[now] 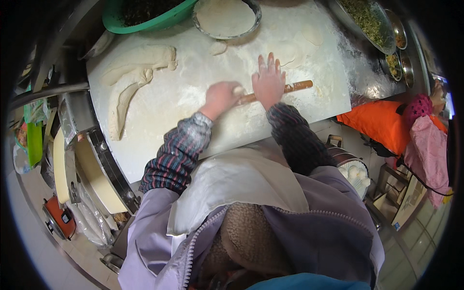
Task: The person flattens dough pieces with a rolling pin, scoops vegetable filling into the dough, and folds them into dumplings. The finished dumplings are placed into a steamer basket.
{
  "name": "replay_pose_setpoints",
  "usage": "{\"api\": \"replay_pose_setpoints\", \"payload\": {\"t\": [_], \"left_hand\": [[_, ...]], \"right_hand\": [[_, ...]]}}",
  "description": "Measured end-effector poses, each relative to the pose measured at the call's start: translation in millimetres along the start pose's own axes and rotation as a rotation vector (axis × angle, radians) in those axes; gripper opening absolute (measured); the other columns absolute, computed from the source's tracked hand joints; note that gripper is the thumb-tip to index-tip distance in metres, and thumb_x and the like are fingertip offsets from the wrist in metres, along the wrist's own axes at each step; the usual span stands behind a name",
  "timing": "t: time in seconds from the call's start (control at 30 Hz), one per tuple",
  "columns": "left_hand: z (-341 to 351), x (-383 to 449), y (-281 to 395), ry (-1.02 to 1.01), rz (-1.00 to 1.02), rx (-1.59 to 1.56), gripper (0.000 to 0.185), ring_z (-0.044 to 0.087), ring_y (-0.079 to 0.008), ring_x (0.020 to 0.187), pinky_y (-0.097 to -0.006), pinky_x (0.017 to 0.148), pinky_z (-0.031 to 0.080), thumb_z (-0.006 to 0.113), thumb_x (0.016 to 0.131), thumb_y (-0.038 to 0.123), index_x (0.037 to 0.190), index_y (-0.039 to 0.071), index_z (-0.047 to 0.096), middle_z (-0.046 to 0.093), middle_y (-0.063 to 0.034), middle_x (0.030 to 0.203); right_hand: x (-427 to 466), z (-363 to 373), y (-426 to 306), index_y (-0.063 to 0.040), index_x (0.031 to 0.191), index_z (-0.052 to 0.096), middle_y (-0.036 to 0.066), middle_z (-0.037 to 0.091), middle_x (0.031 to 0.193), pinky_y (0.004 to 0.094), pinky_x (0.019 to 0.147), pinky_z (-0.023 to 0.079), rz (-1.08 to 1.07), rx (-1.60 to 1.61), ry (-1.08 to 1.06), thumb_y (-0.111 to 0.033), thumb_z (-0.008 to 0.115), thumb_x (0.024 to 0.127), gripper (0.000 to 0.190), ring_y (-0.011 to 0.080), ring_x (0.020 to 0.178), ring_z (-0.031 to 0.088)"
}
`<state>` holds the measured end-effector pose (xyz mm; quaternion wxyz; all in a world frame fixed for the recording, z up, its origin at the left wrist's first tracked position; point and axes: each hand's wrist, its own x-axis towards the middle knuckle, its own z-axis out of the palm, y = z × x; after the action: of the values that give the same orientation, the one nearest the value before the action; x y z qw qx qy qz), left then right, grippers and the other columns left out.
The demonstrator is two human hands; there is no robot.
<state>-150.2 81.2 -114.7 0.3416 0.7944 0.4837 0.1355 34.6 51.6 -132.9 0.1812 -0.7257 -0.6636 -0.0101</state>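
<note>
A wooden rolling pin (299, 86) lies slantwise on the floured white board (174, 108). My right hand (268, 81) rests flat across it, palm on the wood and fingers stretched forward. At the pin's left end my left hand (222, 96) is curled, slightly blurred, around a small pale piece of dough (238, 90). What lies under the pin's left end is hidden by that hand. Thin dough rounds (290, 53) are spread beyond my right hand. A small dough lump (218, 47) sits farther back, and long thick strips of dough (125, 96) lie at left.
Along the back stand a bowl of flour (226, 18) and a green basin (152, 22) with dark filling. A metal bowl of chopped greens (368, 27) and smaller bowls (394, 67) are at right. An orange cloth item (377, 121) touches the board's right side.
</note>
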Motion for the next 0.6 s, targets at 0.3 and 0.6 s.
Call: {"api": "replay_pose_setpoints", "payload": {"t": [0.3,0.6], "left_hand": [[-9,11,-17,-0.177,-0.037,0.059,0.035,0.064,-0.0336,0.087,-0.0416,0.076,0.05,0.062,0.082,0.04,0.104,0.014,0.07,0.068,-0.0138,0.093],[-10,13,-21,-0.175,-0.072,-0.102,0.034,0.064,-0.0336,0.081,-0.0417,0.072,0.05,0.067,0.078,0.041,0.097,0.013,0.072,0.068,-0.0124,0.088]], "right_hand": [[3,-17,-11,-0.02,0.133,0.052,0.011,0.04,0.145,0.0602,0.101,0.031,-0.074,-0.092,-0.153,-0.023,0.061,0.076,0.058,0.0361,0.132,0.038],[-13,-21,-7,-0.017,0.134,0.05,0.014,0.036,0.148,0.0595,0.104,0.03,-0.14,-0.139,-0.24,-0.025,0.056,0.08,0.055,0.0372,0.134,0.035]]}}
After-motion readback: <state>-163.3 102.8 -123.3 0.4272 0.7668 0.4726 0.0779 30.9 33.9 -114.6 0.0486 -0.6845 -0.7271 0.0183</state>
